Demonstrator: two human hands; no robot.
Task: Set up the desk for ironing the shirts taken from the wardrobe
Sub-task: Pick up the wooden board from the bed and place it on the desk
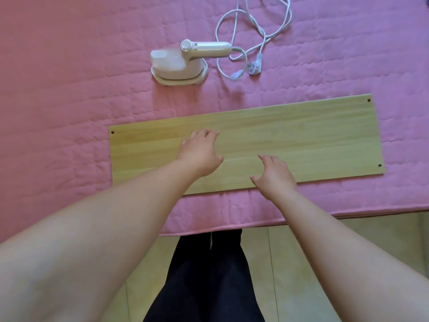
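A long light-wood board with small holes at its corners lies flat on the pink quilted cover, slightly slanted, near the front edge. My left hand hovers over the board's middle-left with fingers spread, holding nothing. My right hand is over the board's near edge, fingers also apart and empty. Behind the board stands a small white steam iron on its base. Its white cord lies in loose loops to the right, the plug unplugged on the cover. No shirts are in view.
The pink cover's front edge runs just below the board. Beyond it is pale tiled floor and the dark trousers of my legs.
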